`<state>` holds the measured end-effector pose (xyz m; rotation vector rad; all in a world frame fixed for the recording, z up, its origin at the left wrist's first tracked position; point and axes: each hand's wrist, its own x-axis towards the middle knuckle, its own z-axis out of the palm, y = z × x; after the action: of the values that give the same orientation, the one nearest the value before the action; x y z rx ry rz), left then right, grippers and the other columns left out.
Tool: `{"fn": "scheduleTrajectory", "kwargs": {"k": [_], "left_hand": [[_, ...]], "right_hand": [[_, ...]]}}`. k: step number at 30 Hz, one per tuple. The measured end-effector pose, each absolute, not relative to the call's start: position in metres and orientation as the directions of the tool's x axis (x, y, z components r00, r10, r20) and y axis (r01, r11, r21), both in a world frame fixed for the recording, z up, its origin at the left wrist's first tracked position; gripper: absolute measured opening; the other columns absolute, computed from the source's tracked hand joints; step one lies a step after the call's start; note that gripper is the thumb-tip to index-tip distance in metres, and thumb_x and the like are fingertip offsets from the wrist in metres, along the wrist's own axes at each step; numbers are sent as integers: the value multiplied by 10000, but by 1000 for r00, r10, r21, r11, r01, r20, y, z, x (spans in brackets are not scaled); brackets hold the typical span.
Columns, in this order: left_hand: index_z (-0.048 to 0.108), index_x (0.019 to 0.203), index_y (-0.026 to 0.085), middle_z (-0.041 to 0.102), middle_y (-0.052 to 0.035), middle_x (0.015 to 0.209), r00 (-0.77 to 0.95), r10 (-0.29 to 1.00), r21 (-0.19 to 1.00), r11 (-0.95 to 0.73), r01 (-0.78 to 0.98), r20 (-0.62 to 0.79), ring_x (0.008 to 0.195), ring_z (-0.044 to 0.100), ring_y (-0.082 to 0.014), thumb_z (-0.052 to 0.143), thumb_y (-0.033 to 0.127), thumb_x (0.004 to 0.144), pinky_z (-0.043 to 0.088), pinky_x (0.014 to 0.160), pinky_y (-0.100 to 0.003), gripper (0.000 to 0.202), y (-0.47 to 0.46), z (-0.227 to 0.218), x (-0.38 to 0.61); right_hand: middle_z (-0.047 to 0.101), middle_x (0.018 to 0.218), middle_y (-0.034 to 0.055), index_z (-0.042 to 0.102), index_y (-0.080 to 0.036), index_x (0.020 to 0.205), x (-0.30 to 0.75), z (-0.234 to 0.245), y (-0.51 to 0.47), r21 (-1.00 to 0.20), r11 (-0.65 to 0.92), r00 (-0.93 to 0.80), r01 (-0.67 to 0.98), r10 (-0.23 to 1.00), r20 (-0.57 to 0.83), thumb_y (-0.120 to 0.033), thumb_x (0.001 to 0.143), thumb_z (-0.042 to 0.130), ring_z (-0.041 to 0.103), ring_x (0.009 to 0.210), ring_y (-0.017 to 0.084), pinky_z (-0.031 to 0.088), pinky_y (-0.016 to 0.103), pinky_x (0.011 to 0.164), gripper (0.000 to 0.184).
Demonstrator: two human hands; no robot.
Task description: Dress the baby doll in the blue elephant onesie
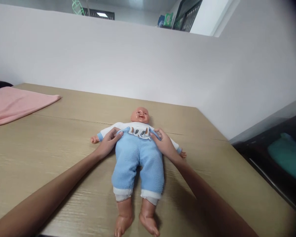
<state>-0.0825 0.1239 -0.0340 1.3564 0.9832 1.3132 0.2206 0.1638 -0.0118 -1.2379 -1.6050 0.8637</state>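
A baby doll [141,115] lies face up on the wooden table, its head away from me and its bare feet nearest. It wears a white shirt [139,131] with an animal face on the front and blue cuffs, plus fluffy light-blue trousers [138,158] with white ends. At the left side of the doll's waist, my left hand [111,140] pinches the blue edging of the shirt. My right hand [164,141] grips the same edging at the right side, fingers closed. The fingers partly hide the cloth where shirt and trousers meet.
Pink cloth [17,103] lies on the table [64,148] at the left, with something black behind it. A white wall [113,59] rises along the back. To the right, past the table edge, is a dark surface with a blurred teal item [289,156].
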Motion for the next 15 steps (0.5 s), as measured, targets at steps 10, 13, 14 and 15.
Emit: {"fn": "scheduleTrajectory", "kwargs": {"k": [10,13,14,15], "left_hand": [[684,1018,246,650,-22,993,-91,943,942,-328,-74,321,979,578,-244,770,661,1033,477,917,-350,425,114,-35,-66],[676,1020,260,636,-25,983,-173,904,919,-395,10,391,955,582,-247,745,599,1074,467,905,-362,350,108,-38,-66],[676,1018,263,635,-28,986,-196,887,908,-417,47,417,952,581,-249,739,578,1084,464,904,-367,328,107,-39,-66],[678,1016,265,636,-31,989,-214,871,897,-435,80,441,948,579,-250,733,559,1092,462,902,-371,309,106,-40,-66]], "right_hand": [[808,1183,82,770,-294,1110,151,81,188,-745,583,-478,325,781,402,-411,1070,681,716,1124,320,518,517,1128,153],[830,1120,71,796,-277,1079,98,87,230,-638,691,-760,341,602,245,-289,1022,708,741,1060,300,551,487,1057,106],[832,1167,78,798,-268,1117,80,83,244,-601,730,-831,327,525,185,-240,978,738,746,1097,303,562,471,1040,154],[830,1229,84,798,-262,1181,63,77,255,-564,771,-900,295,423,106,-194,919,783,747,1148,309,568,461,1042,271]]}}
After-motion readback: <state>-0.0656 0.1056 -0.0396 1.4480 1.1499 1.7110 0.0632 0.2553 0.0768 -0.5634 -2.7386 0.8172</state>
